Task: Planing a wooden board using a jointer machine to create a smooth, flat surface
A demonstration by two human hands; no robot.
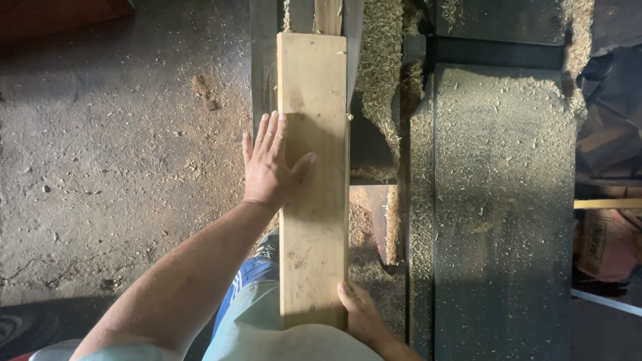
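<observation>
Here the left hand (271, 164) lies flat and open on the wooden board (313, 200), fingers spread and pointing away from the person, the thumb stretched across the board's face while the palm hangs partly over its left edge — pressing, not gripping. The right hand (361, 313) sits at the board's near right corner, thumb against the edge; whether its fingers curl around the board cannot be told, since they are hidden below.

The board is pale, long and narrow, lying lengthwise away from the person on the dark machine surface (501, 200). Its near end reaches the person's body and its far end runs up to the top of the view, where a narrower strip of wood (328, 15) shows beyond it.

Sawdust and wood shavings (381, 73) are heaped just right of the board and scattered thinly over the machine surface. To the left lies a concrete floor (114, 147), dusted with chips. Below the left forearm, blue striped trousers (244, 287) show — partly in shadow.
</observation>
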